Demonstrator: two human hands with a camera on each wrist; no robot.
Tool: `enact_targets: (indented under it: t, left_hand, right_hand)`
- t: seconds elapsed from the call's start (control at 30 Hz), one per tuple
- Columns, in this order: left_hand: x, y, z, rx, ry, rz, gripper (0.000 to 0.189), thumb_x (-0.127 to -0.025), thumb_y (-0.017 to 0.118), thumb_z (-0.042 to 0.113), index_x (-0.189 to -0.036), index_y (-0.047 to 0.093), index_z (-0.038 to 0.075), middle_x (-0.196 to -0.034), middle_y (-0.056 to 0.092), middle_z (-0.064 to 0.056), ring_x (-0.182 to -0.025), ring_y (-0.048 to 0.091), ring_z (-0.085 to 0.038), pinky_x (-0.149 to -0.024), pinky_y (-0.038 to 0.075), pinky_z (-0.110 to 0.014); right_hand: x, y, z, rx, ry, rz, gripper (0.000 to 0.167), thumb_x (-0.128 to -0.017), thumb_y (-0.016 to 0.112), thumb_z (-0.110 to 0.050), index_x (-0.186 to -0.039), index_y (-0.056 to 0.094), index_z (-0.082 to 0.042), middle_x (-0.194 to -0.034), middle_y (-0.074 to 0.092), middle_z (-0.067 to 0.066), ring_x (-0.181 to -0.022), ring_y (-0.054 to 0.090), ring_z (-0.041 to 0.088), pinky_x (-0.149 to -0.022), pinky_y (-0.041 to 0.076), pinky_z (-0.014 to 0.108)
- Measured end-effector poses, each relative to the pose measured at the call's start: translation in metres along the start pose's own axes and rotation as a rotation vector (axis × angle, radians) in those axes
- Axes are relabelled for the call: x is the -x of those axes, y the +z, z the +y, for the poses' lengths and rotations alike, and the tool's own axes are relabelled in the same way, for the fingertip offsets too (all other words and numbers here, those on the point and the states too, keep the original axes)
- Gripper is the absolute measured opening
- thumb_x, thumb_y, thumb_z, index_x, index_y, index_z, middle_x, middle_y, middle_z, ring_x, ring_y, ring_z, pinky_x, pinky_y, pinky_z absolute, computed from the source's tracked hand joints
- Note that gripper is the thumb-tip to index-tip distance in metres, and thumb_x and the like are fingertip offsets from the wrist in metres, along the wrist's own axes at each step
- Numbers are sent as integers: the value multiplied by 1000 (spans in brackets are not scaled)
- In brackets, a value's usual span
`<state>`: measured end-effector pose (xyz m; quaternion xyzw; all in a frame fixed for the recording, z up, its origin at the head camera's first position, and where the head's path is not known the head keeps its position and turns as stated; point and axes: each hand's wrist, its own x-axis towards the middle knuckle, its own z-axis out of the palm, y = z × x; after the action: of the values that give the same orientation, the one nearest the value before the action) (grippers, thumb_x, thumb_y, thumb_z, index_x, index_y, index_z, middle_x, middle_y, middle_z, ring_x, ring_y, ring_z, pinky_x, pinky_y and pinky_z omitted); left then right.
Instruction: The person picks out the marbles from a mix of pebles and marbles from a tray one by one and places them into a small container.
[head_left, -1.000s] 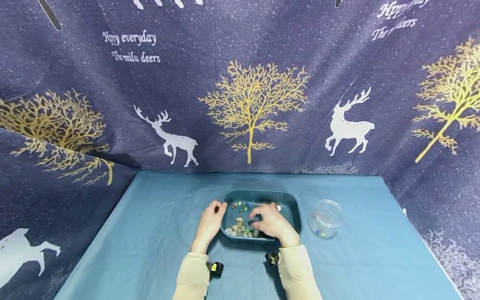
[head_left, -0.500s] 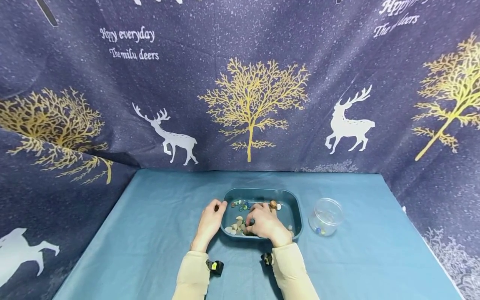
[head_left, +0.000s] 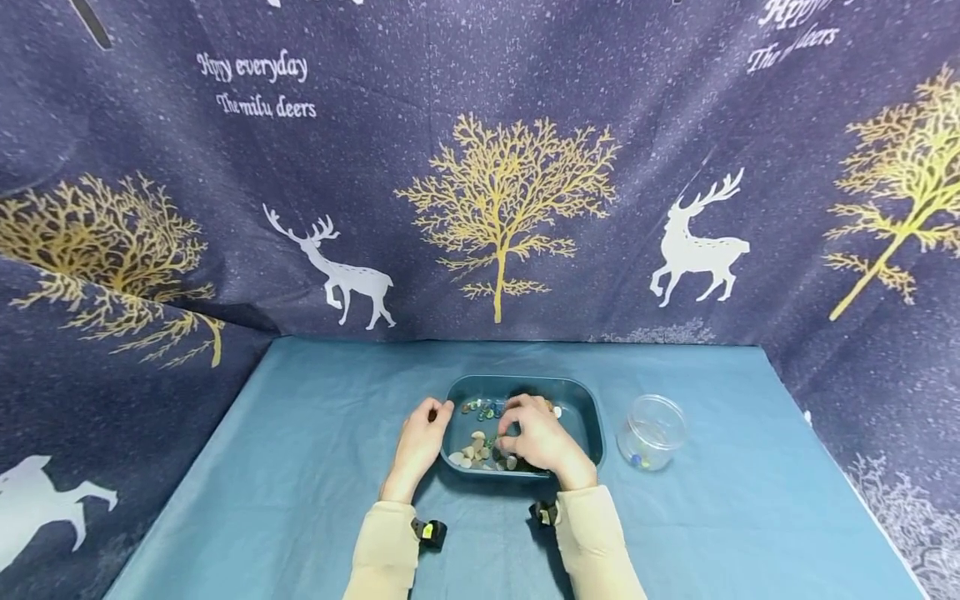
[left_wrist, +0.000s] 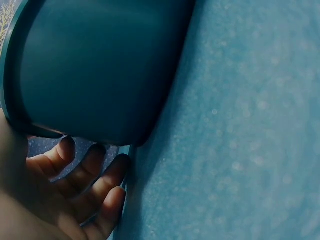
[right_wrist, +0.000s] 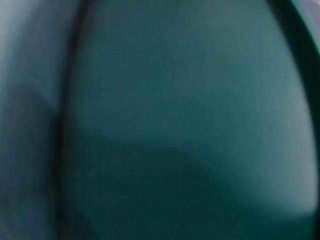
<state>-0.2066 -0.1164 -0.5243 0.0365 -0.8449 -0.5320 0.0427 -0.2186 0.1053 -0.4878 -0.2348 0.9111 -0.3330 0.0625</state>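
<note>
My left hand [head_left: 418,442] holds the left end of a dark teal tray [head_left: 517,377]. Its thumb is at the rim, and the loosely bent fingers [left_wrist: 100,190] lie against the tray's outer wall [left_wrist: 95,70] in the left wrist view. Over the tray's middle is my right hand [head_left: 542,435], thumb and index finger curved toward each other; whether something small is between their tips cannot be made out. Pale pebbles [head_left: 472,450] lie at the front left inside, and small glass marbles [head_left: 487,410] at the back left. The right wrist view has only the tray's blurred wall [right_wrist: 175,90].
A clear round plastic jar [head_left: 652,432] stands right of the tray, with a few blue and yellowish marbles at its bottom. A white piece [head_left: 557,412] lies at the tray's back right. Blue cloth [head_left: 315,400] covers the table, and a patterned curtain [head_left: 450,250] hangs behind.
My right hand dipped left among the pebbles half a second ago, then came back up and to the right. The left hand stays on the tray. The head view has tilted slightly.
</note>
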Motion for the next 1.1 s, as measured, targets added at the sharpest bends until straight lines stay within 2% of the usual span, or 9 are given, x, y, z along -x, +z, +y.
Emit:
enact_targets:
  t: [0.13,0.27,0.37,0.6,0.8,1.1]
  left_hand:
    - [0,-1,1,6,-7,-11,36,-102,49,45,-86,52,13,-73,45,-5,-60,41,-22,-60,35,-35]
    - [0,-1,2,8,-3,-11,36,-102,49,46,-86,52,13,-73,45,-5,-59,41,-22,-59,35,-35]
    - [1,-1,2,5,5,-7,35,-102,49,45,-86,52,14,-74,46,-5,-60,41,-22,-60,35,-35]
    - [1,0,1,6,3,-11,37,-102,49,47,-86,53,14,-74,46,-6,-59,41,-23,-59,35,-35]
    - [1,-1,2,9,-2,-11,34,-102,49,43,-86,52,13,-74,46,-6,-59,41,-23,-59,35,-35]
    - [1,-1,3,-7,-20,-8,33,-103,50,42,-86,53,14,-73,46,-5,-59,41,-22,-59,35,-35]
  right_hand:
    - [5,-12,2,-50,-15,91,13,-85,78,-17,-82,67,-23,-133,51,16,-127,38,40,-94,38,56]
    - [10,-22,3,-52,-88,182,13,-84,79,-17,-84,67,-22,-132,53,15,-116,46,34,-84,43,48]
    - [14,-28,3,-68,-107,225,13,-83,80,-18,-85,68,-23,-133,53,13,-112,48,30,-80,44,45]
    - [21,-39,5,-76,-120,307,14,-83,81,-18,-86,68,-24,-132,55,11,-122,45,34,-90,39,54]
    - [25,-47,10,-62,-110,362,14,-82,81,-22,-87,68,-23,-131,56,8,-124,45,33,-98,33,57]
    - [37,-61,16,-75,-70,424,13,-84,80,-19,-93,70,-19,-134,55,10,-129,41,35,-99,33,58]
